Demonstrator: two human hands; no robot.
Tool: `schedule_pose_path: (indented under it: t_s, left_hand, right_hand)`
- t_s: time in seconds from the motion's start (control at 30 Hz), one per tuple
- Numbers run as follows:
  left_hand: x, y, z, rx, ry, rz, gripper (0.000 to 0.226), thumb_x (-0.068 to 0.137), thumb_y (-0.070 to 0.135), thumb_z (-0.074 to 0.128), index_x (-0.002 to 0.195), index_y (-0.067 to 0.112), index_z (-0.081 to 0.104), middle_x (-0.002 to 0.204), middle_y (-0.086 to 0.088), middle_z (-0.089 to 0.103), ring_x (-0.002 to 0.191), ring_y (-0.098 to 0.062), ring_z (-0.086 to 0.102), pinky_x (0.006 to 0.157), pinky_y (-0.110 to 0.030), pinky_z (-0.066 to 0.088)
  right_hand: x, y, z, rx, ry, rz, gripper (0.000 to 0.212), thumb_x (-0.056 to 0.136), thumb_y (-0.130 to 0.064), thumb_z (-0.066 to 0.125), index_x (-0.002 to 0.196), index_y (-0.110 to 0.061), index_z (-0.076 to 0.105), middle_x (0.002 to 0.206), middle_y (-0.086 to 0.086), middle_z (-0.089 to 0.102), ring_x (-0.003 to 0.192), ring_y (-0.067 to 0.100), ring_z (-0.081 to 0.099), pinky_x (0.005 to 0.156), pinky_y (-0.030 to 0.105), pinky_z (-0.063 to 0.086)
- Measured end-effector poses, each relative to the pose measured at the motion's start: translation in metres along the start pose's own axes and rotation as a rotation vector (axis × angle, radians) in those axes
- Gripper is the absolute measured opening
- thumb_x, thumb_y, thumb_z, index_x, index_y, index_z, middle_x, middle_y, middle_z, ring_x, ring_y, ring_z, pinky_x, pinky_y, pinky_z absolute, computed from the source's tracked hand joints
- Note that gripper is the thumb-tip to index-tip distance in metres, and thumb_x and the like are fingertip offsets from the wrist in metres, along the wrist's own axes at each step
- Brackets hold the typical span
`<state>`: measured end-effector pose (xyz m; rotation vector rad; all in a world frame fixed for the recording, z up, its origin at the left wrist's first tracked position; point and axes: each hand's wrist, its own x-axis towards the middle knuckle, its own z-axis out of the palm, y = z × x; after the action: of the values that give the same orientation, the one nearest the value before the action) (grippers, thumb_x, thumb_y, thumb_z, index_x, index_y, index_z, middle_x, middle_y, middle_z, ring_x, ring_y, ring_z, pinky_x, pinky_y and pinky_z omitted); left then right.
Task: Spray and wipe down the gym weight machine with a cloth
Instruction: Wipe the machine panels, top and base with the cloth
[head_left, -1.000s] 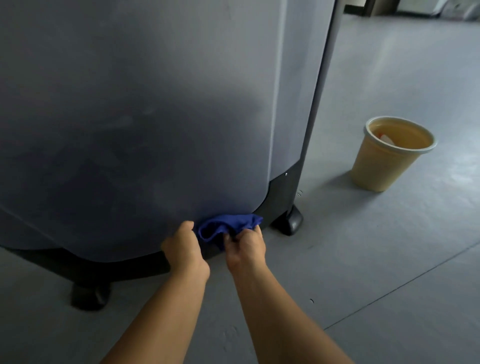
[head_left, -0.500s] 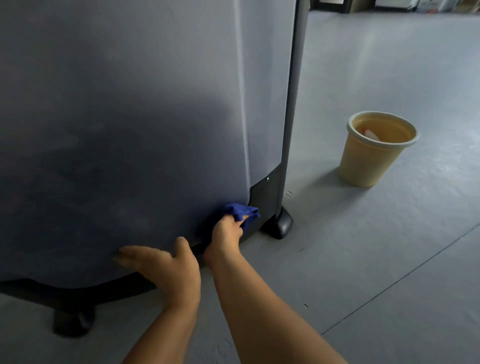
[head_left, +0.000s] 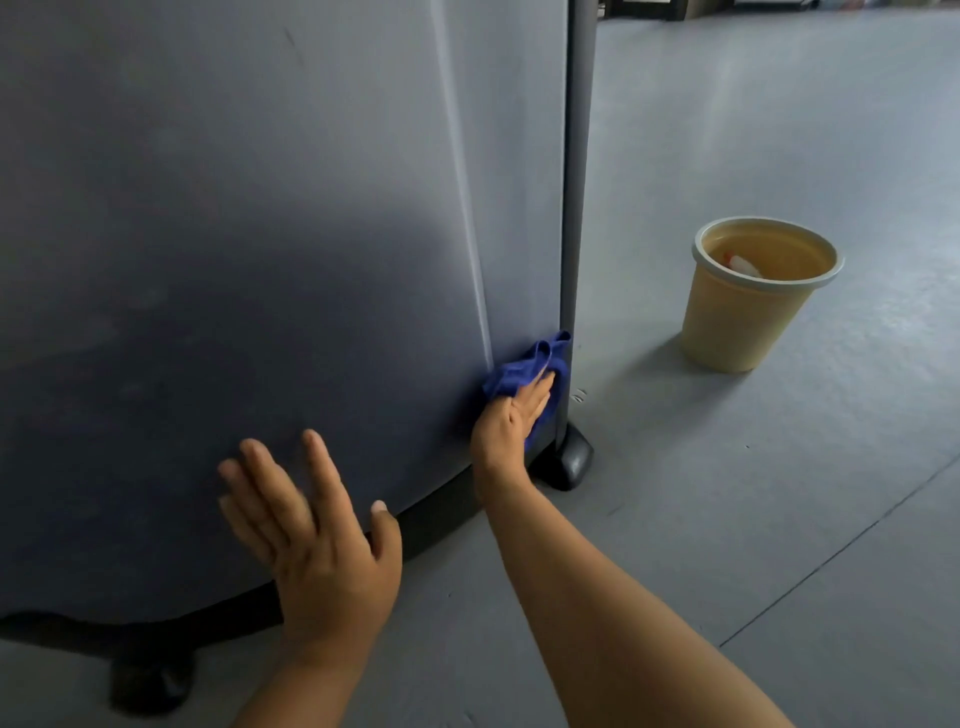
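- The gym weight machine's grey side panel (head_left: 234, 260) fills the view from 9 to 12 o'clock, curving down to a black base rail (head_left: 431, 514) just above the floor.
- The right hand (head_left: 506, 428) sits near the centre of the view, slightly toward 3 o'clock, pressing a blue cloth (head_left: 524, 371) against the panel's lower right corner, beside the dark upright post (head_left: 574, 208).
- Its fingers lie fairly straight and close together on the bunched cloth, which sticks out above and beside them; whether the thumb pinches the fabric cannot be told.
- The left hand (head_left: 317, 545), at about 7 o'clock, lies flat on the panel with fingers spread apart and straight, thumb out to the side, holding nothing.
- A black rubber foot (head_left: 569, 460) stands under the post, just right of the cloth hand; another foot (head_left: 150, 680) shows at 7 o'clock.
- At 3 o'clock, well apart from the machine, a tan bucket (head_left: 737, 322) stands upright on the grey floor (head_left: 779, 519), with a pale object (head_left: 743, 265) inside it that is too small to identify.
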<state>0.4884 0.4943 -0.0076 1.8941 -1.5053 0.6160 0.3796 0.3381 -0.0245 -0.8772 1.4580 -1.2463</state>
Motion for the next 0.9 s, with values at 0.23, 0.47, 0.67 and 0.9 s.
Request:
schedule_pose_path:
  t_s: [0.23, 0.47, 0.67, 0.9]
  left_hand:
    - [-0.005, -0.028, 0.017, 0.200, 0.057, 0.126, 0.095, 0.080, 0.026, 0.063, 0.163, 0.014, 0.018, 0.167, -0.026, -0.003, 0.154, -0.048, -0.006, 0.120, -0.065, 0.003]
    - [-0.006, -0.026, 0.022, 0.281, 0.033, 0.152, 0.088, 0.083, 0.030, 0.059, 0.161, 0.012, 0.023, 0.165, -0.033, 0.004, 0.151, -0.055, 0.002, 0.119, -0.070, 0.006]
    - [0.027, -0.005, 0.009, 0.349, 0.037, 0.428, 0.083, 0.084, 0.027, 0.061, 0.159, 0.012, 0.032, 0.170, -0.015, 0.011, 0.156, -0.040, 0.003, 0.121, -0.067, 0.003]
    - [0.091, 0.033, -0.003, 0.522, -0.009, 0.581, 0.083, 0.091, 0.039, 0.052, 0.163, 0.014, 0.018, 0.171, -0.011, 0.008, 0.157, -0.036, -0.002, 0.117, -0.070, -0.010]
  right_hand:
    - [-0.033, 0.020, -0.002, 0.003, -0.127, -0.250, 0.089, 0.074, -0.011, 0.032, 0.148, -0.034, -0.012, 0.160, -0.014, -0.016, 0.156, 0.013, -0.016, 0.128, 0.036, -0.009]
    - [0.014, -0.013, -0.019, -0.059, -0.106, -0.140, 0.075, 0.094, -0.012, 0.027, 0.162, -0.013, -0.006, 0.170, 0.003, -0.014, 0.158, 0.018, -0.012, 0.128, 0.037, -0.006]
    - [0.032, -0.025, -0.034, -0.144, -0.143, -0.483, 0.079, 0.084, -0.031, 0.031, 0.152, -0.036, -0.007, 0.164, -0.013, -0.012, 0.156, 0.010, -0.015, 0.127, 0.033, -0.008]
    - [0.043, 0.001, -0.043, -0.238, -0.190, -0.527, 0.080, 0.090, -0.050, 0.030, 0.157, -0.027, -0.007, 0.170, -0.003, -0.015, 0.156, 0.008, -0.016, 0.125, 0.023, -0.008]
